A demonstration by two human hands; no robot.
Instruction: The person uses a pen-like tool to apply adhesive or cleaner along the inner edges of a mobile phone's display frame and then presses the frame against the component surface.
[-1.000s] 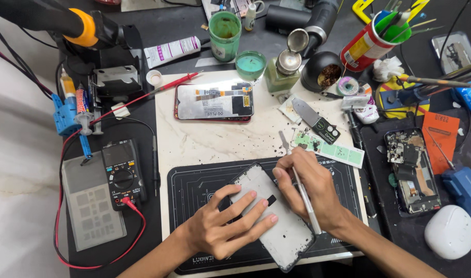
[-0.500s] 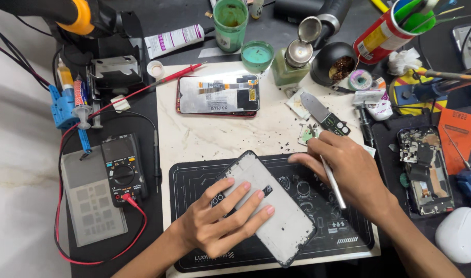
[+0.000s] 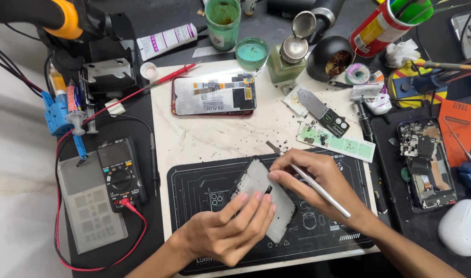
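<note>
A grey phone frame with a black rim (image 3: 264,186) lies tilted on the black work mat (image 3: 194,190). My left hand (image 3: 228,229) covers its lower half, fingers pressed flat on it. My right hand (image 3: 318,183) rests at the frame's upper right edge, fingertips touching it, and grips a thin silver metal tool (image 3: 318,188) that runs back over the hand; its tip (image 3: 273,148) pokes out above the fingers.
A red-edged phone (image 3: 214,94) lies face down on the white board. Black multimeter (image 3: 119,172) with red lead on the left. Metal spatula (image 3: 323,110), green card (image 3: 336,140), opened phone (image 3: 426,162), bottles and green cups at the back.
The phone frame has turned and shifted up under my hands. My right hand moved left onto its upper edge with the tool. My left hand slid further over the lower half.
</note>
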